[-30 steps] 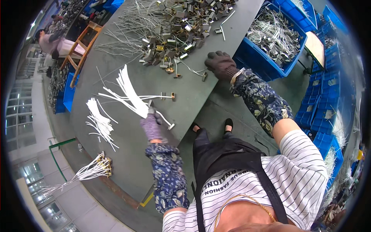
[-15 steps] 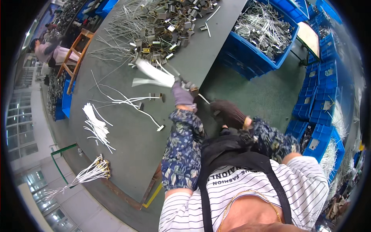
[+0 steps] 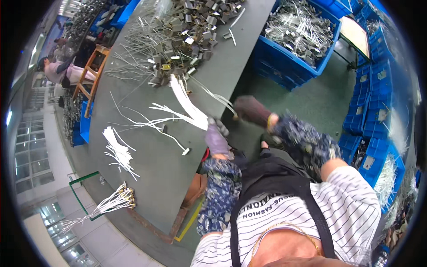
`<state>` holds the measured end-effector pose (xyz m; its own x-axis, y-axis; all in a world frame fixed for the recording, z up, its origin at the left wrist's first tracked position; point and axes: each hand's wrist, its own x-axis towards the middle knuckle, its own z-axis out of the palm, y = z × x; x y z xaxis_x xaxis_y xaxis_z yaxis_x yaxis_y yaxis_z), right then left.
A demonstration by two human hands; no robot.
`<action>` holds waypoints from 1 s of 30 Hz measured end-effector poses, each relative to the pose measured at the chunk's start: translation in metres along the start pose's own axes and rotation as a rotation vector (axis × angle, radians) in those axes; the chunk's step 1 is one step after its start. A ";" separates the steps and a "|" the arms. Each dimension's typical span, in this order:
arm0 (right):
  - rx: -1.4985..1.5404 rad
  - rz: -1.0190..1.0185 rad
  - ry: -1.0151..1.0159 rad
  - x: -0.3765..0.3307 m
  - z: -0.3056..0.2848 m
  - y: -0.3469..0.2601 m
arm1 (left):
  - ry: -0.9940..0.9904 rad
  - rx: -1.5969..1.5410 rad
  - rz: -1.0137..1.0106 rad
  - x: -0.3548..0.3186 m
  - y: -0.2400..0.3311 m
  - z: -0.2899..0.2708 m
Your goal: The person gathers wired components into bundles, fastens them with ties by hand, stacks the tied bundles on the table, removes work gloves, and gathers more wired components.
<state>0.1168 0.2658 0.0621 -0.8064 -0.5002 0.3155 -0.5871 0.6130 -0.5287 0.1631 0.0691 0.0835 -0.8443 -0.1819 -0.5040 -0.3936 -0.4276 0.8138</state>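
Note:
My left hand (image 3: 217, 137), in a grey-purple glove, is closed around a bundle of white sleeve tubes (image 3: 190, 109) that fans out over the table's edge. To its right, my right hand (image 3: 252, 110) wears a dark brown glove, its fingers curled closed. Pale wires (image 3: 215, 94) run from its fingertips toward the table; a small end piece shows there, too blurred to name. On the table below the bundle lie loose white-sleeved wires (image 3: 167, 130) with small connectors. Another pile of white sleeve tubes (image 3: 118, 149) rests farther left.
Metal-cased parts with wires (image 3: 187, 38) heap on the far side of the grey table (image 3: 155, 178). A wire bunch (image 3: 113, 200) lies at its near-left edge. Right of the table stands a blue crate (image 3: 284, 60) full of wired parts; more blue crates (image 3: 373, 107) line the right. A person (image 3: 58, 71) is far left.
My left hand has drawn the sleeve bundle back toward my body. My right hand has risen away from me and slightly left, with the pale wires now showing at its fingers. The view has turned slightly.

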 end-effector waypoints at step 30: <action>1.052 1.421 -0.216 -0.275 -0.098 -0.086 | -0.047 -0.084 0.065 0.033 0.140 -0.019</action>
<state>0.3823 0.4110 0.0982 -0.5303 -0.1017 -0.8417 0.8437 0.0348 -0.5357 0.0867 -0.0138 0.1750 -0.8841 -0.1705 -0.4351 -0.3073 -0.4893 0.8162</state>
